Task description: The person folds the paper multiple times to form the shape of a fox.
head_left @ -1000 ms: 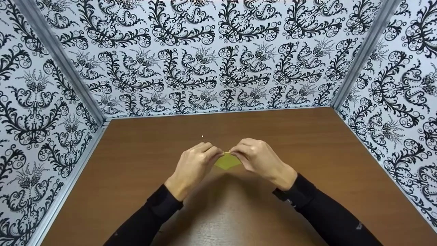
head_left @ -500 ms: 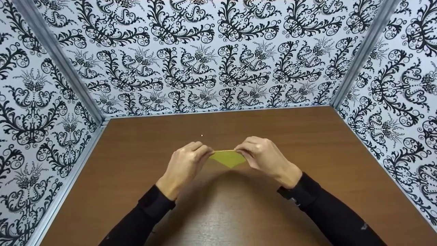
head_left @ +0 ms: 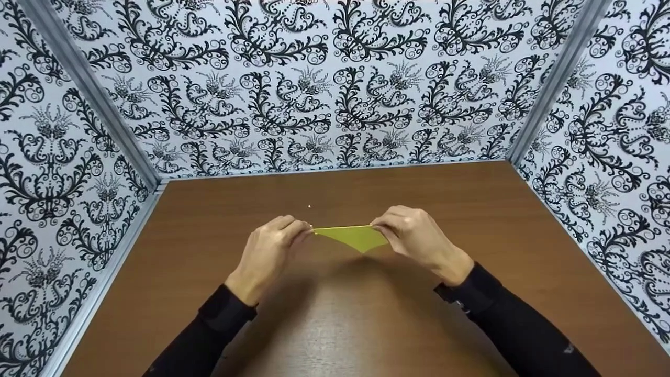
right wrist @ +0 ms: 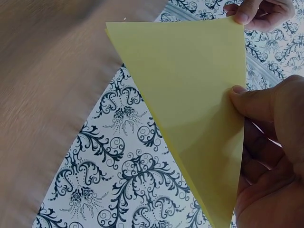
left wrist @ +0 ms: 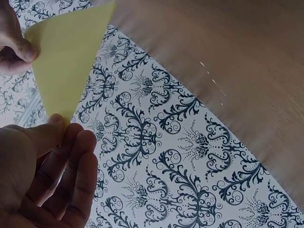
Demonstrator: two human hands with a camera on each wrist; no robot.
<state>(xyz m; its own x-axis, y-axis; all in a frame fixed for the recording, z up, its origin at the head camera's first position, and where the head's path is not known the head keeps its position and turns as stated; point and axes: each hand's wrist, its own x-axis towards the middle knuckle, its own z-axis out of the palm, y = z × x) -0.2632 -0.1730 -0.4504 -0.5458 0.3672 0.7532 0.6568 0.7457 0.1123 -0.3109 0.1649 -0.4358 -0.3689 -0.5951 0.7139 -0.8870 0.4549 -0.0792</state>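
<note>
A yellow sheet of paper (head_left: 358,238), folded into a triangle, is held up over the table with its long edge on top and a point hanging down. My left hand (head_left: 272,243) pinches its left corner between thumb and fingers; the left wrist view shows that narrow corner under the thumb (left wrist: 54,121). Farther right, my right hand (head_left: 419,235) grips the top edge, its thumb (right wrist: 249,99) flat against the near face. Two layers show along one side of the paper (right wrist: 185,118) in the right wrist view. The right hand's fingertips are hidden behind the sheet.
A brown wood-look table (head_left: 335,314) lies beneath both hands. White walls with black scrollwork (head_left: 335,94) enclose its back and sides, with grey metal posts (head_left: 99,94) at the corners. A tiny white speck (head_left: 309,206) shows beyond the left hand.
My hands have moved apart, the left one leftward and the right one slightly right and up. More of the yellow paper's top edge shows between them, and its hanging point has shifted right.
</note>
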